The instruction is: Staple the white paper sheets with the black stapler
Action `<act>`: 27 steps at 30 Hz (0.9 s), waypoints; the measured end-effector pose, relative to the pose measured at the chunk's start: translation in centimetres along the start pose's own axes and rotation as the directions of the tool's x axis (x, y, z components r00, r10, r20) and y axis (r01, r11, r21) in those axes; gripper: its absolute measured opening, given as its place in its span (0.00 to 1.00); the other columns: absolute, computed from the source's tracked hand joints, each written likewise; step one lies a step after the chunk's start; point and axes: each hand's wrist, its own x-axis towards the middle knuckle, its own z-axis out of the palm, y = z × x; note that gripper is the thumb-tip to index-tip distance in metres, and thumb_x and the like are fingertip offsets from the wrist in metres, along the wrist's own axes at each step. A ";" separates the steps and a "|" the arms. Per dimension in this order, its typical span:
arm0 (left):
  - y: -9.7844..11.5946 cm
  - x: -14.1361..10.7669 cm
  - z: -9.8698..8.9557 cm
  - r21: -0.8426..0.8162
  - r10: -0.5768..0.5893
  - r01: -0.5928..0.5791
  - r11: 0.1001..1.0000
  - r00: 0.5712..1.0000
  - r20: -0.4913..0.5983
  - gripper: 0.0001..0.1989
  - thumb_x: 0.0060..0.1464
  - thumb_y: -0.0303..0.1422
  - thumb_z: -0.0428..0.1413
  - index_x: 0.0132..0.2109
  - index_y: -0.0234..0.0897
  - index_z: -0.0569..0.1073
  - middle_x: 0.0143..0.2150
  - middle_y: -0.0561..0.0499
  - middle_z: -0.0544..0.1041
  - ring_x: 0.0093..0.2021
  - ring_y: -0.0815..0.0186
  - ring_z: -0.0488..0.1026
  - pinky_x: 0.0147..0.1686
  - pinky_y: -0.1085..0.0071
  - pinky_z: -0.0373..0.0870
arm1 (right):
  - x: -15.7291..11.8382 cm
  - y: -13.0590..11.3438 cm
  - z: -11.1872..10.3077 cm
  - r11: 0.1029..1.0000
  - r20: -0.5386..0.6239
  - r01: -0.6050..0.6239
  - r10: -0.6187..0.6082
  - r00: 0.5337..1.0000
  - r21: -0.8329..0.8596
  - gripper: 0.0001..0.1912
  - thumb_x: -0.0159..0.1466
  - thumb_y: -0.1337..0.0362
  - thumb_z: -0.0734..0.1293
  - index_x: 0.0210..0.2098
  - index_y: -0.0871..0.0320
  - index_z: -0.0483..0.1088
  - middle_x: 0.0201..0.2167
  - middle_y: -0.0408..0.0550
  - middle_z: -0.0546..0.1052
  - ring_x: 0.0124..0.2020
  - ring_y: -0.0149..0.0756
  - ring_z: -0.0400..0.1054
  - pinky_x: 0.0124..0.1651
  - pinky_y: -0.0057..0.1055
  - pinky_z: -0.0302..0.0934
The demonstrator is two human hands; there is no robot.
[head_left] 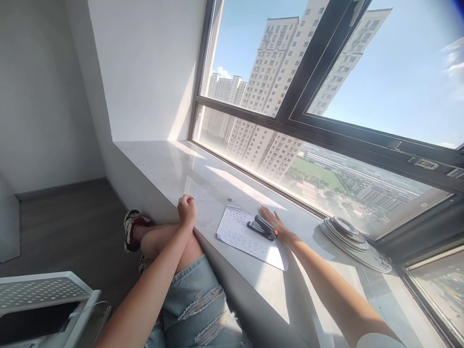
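My left hand (186, 210) is closed in a pinch above the front edge of the white windowsill (152, 164). A thin pale line runs from near its fingertips across the sill; whether the fingers hold it I cannot tell. My right hand (272, 220) lies on the sill with its fingers stretched out, right beside a black stapler (261, 227) with an orange end. Under the stapler is a sheet of paper (241, 244) with rows of writing. A small dark grey piece (229, 199), too small to name, sits just beyond the paper.
Plates (350, 239) are stacked on the sill at the right. A dark-framed window (290, 116) borders the far side. At lower left stands a white perforated rack (43, 290) with a black flat device (36, 321) and a cable. My knees are against the sill's front.
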 end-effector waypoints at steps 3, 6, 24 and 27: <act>0.6 -0.6 -0.1 -0.004 -0.003 0.003 1.000 0.996 0.088 0.06 0.52 0.31 0.51 0.30 0.40 0.71 0.29 0.52 0.74 0.31 0.62 0.69 0.32 0.70 0.62 | 0.0 -0.1 0.3 0.999 -0.134 -0.028 0.031 0.990 0.029 0.33 0.74 0.50 0.50 0.76 0.49 0.46 0.75 0.49 0.52 0.76 0.45 0.41 0.76 0.55 0.32; 1.1 -1.1 -0.2 0.026 0.011 -0.015 1.000 0.988 0.153 0.06 0.51 0.32 0.51 0.28 0.40 0.71 0.24 0.55 0.70 0.27 0.65 0.65 0.28 0.71 0.57 | -0.1 -0.6 0.1 0.990 -0.317 -0.074 0.108 0.942 0.118 0.29 0.73 0.47 0.52 0.66 0.51 0.66 0.69 0.52 0.65 0.74 0.48 0.51 0.75 0.54 0.40; 5.8 -11.3 9.2 0.003 0.299 -0.463 0.886 0.578 0.759 0.22 0.58 0.23 0.45 0.56 0.35 0.75 0.60 0.38 0.75 0.62 0.55 0.71 0.58 0.60 0.69 | -6.3 -8.4 0.7 0.790 -0.376 -0.219 0.490 0.787 0.572 0.21 0.60 0.56 0.66 0.52 0.52 0.72 0.43 0.48 0.80 0.44 0.45 0.72 0.48 0.39 0.65; 4.0 -13.3 10.4 0.108 0.267 -0.580 0.807 0.524 0.809 0.25 0.60 0.25 0.48 0.63 0.28 0.70 0.71 0.31 0.63 0.73 0.46 0.54 0.71 0.50 0.51 | -6.4 -7.5 0.5 0.739 -0.335 -0.179 0.490 0.805 0.650 0.21 0.58 0.58 0.66 0.51 0.52 0.74 0.42 0.47 0.80 0.43 0.46 0.73 0.49 0.40 0.65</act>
